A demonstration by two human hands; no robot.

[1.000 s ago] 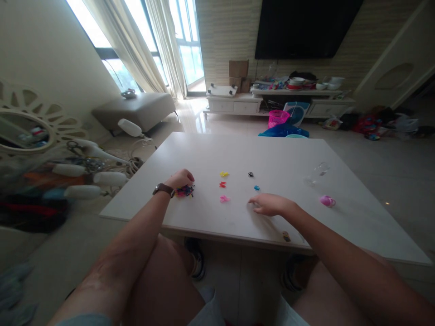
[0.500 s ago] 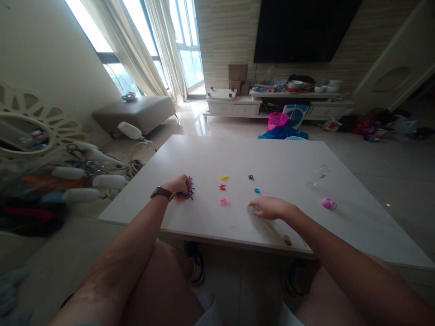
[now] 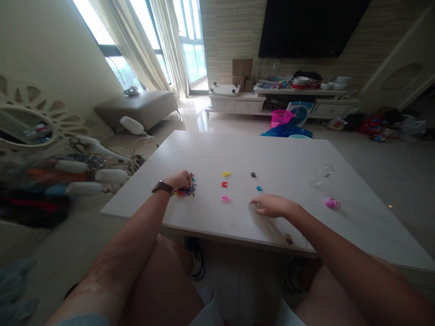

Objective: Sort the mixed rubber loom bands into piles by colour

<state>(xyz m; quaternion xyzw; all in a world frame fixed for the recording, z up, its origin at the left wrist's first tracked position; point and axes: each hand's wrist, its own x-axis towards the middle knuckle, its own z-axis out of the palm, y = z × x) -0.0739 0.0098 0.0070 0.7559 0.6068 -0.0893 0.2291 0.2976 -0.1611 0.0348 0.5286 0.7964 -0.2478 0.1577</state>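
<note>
My left hand [image 3: 181, 179], with a watch [image 3: 163, 186] on its wrist, is at a heap of small mixed-colour plastic pieces [image 3: 185, 192]. Its fingers are curled down at the heap's far edge, and what they pinch is hidden. My right hand [image 3: 272, 206] hovers low over the table or rests on it, fingers stretched out and holding nothing. Just beyond it lies a small blue cluster [image 3: 259, 188], with a black cluster [image 3: 253, 174] farther back. Between my hands, yellow [image 3: 226, 174], red [image 3: 224, 184] and pink [image 3: 226, 198] clusters form a column.
The white table [image 3: 210, 151] spans the area before me. A clear plastic container [image 3: 322, 174] and a pink-purple rounded object [image 3: 332, 203] are on its right. A small brown item [image 3: 288, 238] lies by the near edge. White lamp arms [image 3: 110, 175] stand beyond the left side.
The camera view has shifted slightly, so the table's contents appear a little higher and farther right. Both hands stay at nearly the same places over the table.
</note>
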